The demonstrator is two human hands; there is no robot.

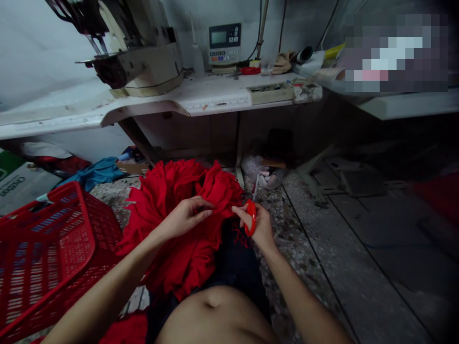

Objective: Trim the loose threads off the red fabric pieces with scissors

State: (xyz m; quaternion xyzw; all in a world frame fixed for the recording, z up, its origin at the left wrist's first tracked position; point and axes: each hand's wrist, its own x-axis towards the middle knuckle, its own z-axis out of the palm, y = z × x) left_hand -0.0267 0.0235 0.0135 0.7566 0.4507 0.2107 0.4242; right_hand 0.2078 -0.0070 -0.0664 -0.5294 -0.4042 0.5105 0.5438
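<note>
One heap of red cloth rests across the lap, which presumably supports it. The right hand grips scissors by the handles, blades directed forward, apparently to free its fingertips. Left hand: fingers curled at the cloth; grip cannot be determined.

Red on red here: cloth pile plain bright red, scissors red-handled to match, basket red, slotted in rows! Trousers dark navy, worktable white, floor speckled grey, and there, fabric teal blue!
</note>
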